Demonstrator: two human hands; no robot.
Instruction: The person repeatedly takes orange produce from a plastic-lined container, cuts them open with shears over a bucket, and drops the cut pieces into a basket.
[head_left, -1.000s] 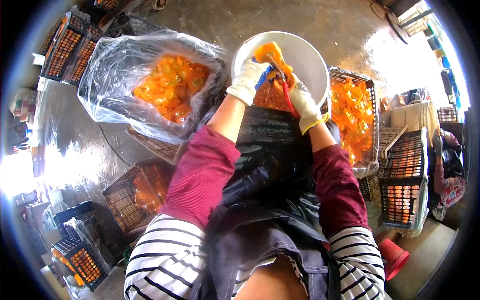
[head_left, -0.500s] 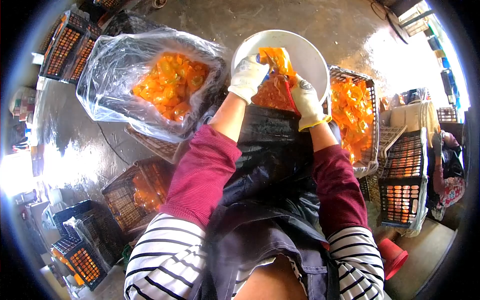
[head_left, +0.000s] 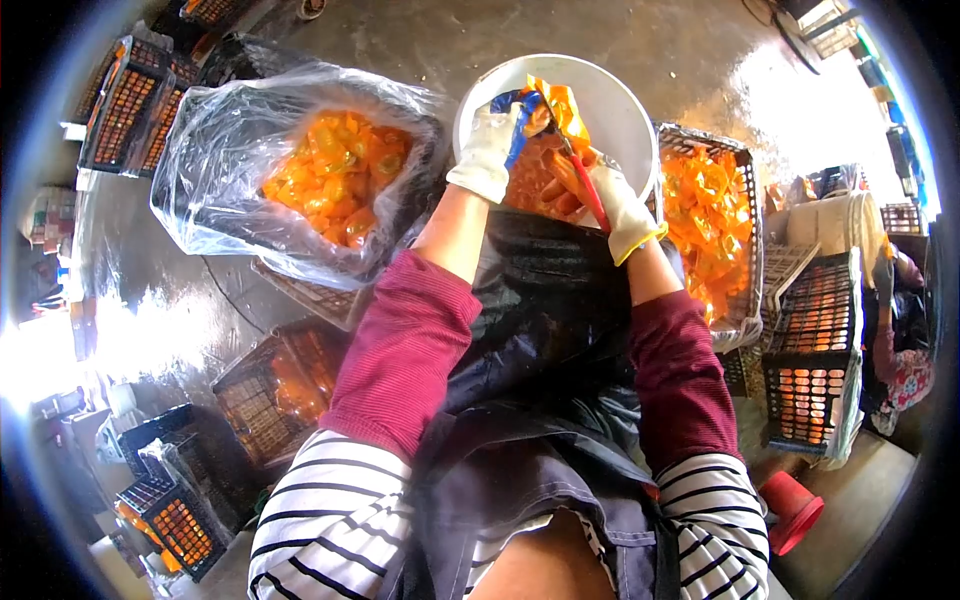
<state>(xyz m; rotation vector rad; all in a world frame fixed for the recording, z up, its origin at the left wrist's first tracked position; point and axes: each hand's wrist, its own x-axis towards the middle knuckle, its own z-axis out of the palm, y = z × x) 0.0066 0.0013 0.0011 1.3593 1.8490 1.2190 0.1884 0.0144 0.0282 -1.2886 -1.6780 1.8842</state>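
Note:
My left hand (head_left: 492, 145), in a white glove with blue on the fingers, is closed on a glossy orange piece of peel (head_left: 568, 112) above a white bucket (head_left: 628, 110). In my gloved right hand (head_left: 618, 205) is a red-handled cutting tool (head_left: 592, 190). Its thin dark blade points up and left against the peel; whether it is a knife or scissors I cannot tell. Below both hands, a wet orange-pink mass (head_left: 535, 180) lies in the bucket.
Left of the bucket, a clear plastic bag (head_left: 215, 150) lines a crate of orange pieces (head_left: 340, 170). A crate of orange peels (head_left: 705, 220) stands close on the right. Stacked black crates (head_left: 815, 340) and a red container (head_left: 792, 510) are farther right. Another person (head_left: 905, 340) sits at the far right.
The orange piece in my left hand has turned more upright. My right hand has shifted slightly down and right, and more of the tool's red handle and dark blade shows.

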